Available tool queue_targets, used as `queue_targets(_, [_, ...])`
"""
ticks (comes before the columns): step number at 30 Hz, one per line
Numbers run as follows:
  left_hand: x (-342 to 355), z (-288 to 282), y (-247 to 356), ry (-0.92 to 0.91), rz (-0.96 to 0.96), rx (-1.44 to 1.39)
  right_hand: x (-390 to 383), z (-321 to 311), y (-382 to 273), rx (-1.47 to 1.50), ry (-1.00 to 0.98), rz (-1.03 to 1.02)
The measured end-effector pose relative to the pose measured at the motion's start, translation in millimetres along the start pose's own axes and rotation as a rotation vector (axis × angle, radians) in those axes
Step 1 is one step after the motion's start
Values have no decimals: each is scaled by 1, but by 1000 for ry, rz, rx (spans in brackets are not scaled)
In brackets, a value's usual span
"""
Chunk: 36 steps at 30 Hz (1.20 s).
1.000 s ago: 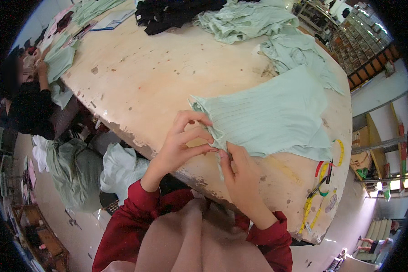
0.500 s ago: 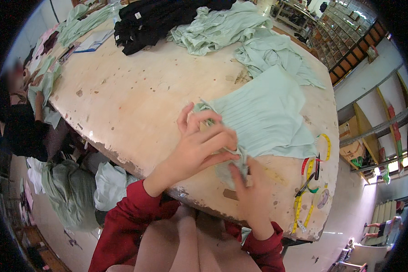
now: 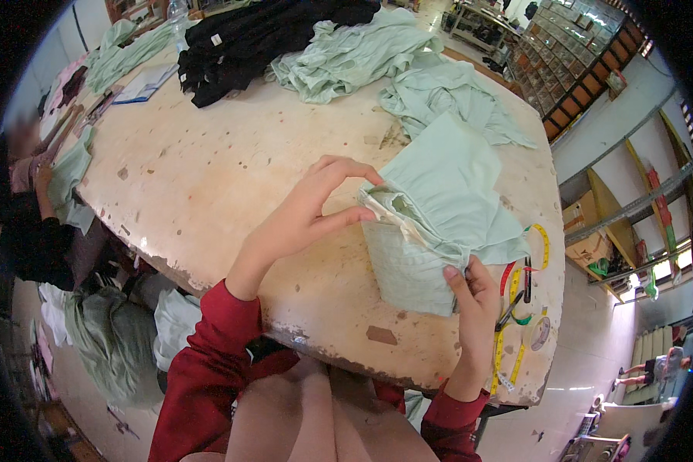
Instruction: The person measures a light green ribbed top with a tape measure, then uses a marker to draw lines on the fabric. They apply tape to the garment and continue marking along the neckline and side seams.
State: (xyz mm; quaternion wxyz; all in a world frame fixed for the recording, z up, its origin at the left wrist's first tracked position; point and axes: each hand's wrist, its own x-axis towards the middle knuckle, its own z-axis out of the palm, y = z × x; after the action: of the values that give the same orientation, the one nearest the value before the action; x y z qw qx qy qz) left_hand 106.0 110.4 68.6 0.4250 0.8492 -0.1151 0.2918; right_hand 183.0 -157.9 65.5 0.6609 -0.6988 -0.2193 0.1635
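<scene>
A pale mint-green garment (image 3: pixel 446 185) lies on the table in front of me, its near end folded over into a pleated flap with a cream-edged band on top. My left hand (image 3: pixel 316 200) is at the band's left end, thumb and forefinger spread around it, their tips on the fabric. My right hand (image 3: pixel 473 300) is closed on the band's right corner, thumb pressed to the cloth. To the right lie a yellow tape measure (image 3: pixel 542 239), dark-handled scissors (image 3: pixel 513 306) and a tape roll (image 3: pixel 540 333).
The scuffed table (image 3: pixel 208 185) carries black garments (image 3: pixel 262 42), mint piles (image 3: pixel 339 58) and papers (image 3: pixel 142 85). A co-worker (image 3: pixel 31 215) handles fabric at the left edge. Bundled cloth (image 3: pixel 112 346) sits below. Shelves (image 3: pixel 608 231) stand right, with another person (image 3: pixel 662 369) beyond.
The garment's near end has been folded over into a flap. My left hand has shifted up along it, and my right hand has moved right to its corner.
</scene>
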Motion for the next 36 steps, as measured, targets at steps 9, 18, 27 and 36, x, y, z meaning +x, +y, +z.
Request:
queue_targets(9, [-12, 21, 13, 227, 132, 202, 1, 2, 4, -22, -25, 10])
queue_targets(18, [-19, 34, 19, 214, 240, 745, -3, 7, 8, -223, -58, -50])
queue_targets(27, [-30, 24, 34, 27, 164, 654, -8, 11, 1, -446, -63, -231])
queue_targets(36, [-36, 23, 29, 66, 198, 708, -10, 10, 1, -517, -63, -296])
